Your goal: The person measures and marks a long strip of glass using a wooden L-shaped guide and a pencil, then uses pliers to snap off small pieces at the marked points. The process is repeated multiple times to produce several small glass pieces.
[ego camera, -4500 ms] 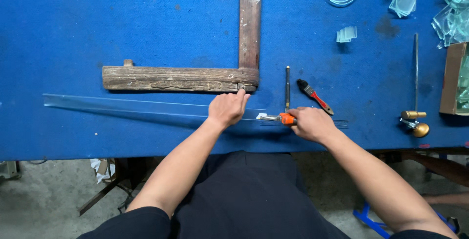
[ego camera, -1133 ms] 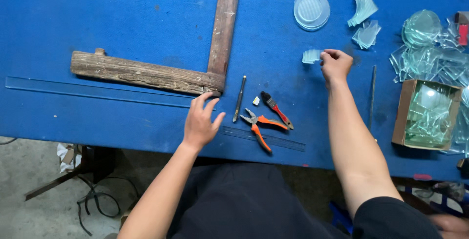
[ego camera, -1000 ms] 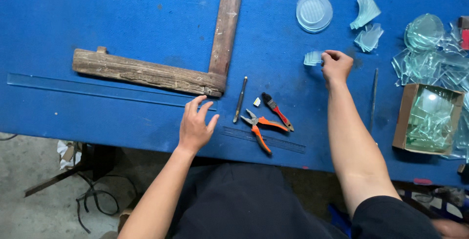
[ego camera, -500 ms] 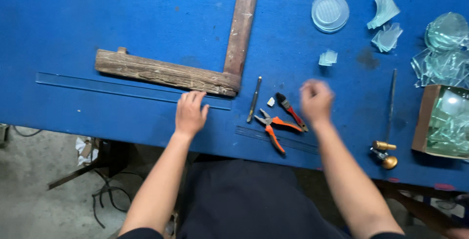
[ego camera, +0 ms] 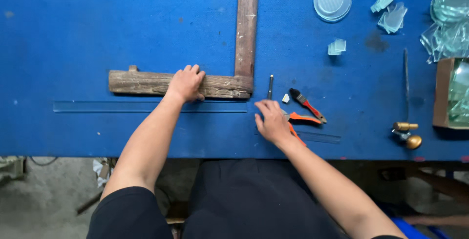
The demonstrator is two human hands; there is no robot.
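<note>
I am pressing my left hand (ego camera: 185, 83) flat, fingers spread, onto the wooden square (ego camera: 161, 83), having moved it up off the glass strip (ego camera: 146, 106) just below. My right hand (ego camera: 272, 122), back from the far glass offcut (ego camera: 336, 46), is resting open and empty over the orange-handled pliers (ego camera: 305, 119), so the strip is lying free.

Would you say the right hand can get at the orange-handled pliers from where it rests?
Probably yes: the right hand lies on the blue table right beside the orange-handled pliers, and nothing lies between them.
</note>
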